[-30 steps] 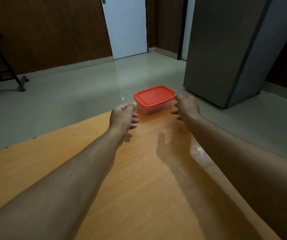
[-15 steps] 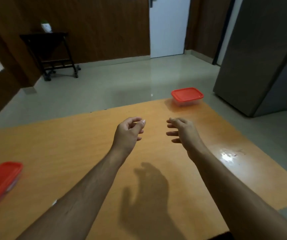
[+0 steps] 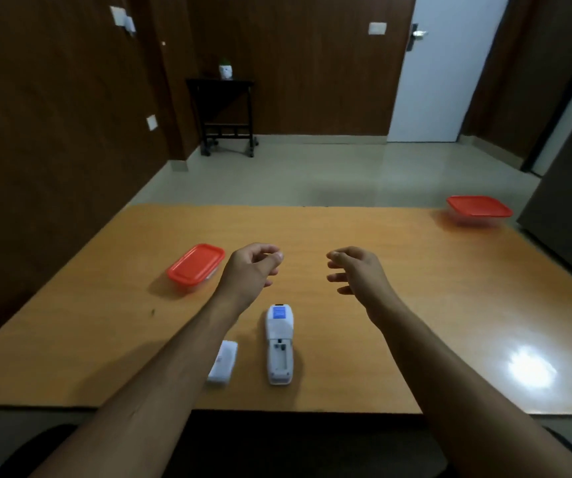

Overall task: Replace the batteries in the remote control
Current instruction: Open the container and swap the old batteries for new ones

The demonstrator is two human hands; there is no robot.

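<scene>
Both hands have pulled back from the far red-lidded container (image 3: 479,209) and hover loosely curled and empty, left hand (image 3: 250,270) and right hand (image 3: 357,270), over the worktop (image 3: 415,305). Just below lies the remote control (image 3: 279,345), face down, compartment bare, its cover (image 3: 223,362) beside it. Probably light, stiff, smooth plastic; grip its long sides.

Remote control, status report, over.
Left hand and right hand empty above table. Remote control face down, battery bay open, empty; cover beside it. Nothing blocking.
</scene>
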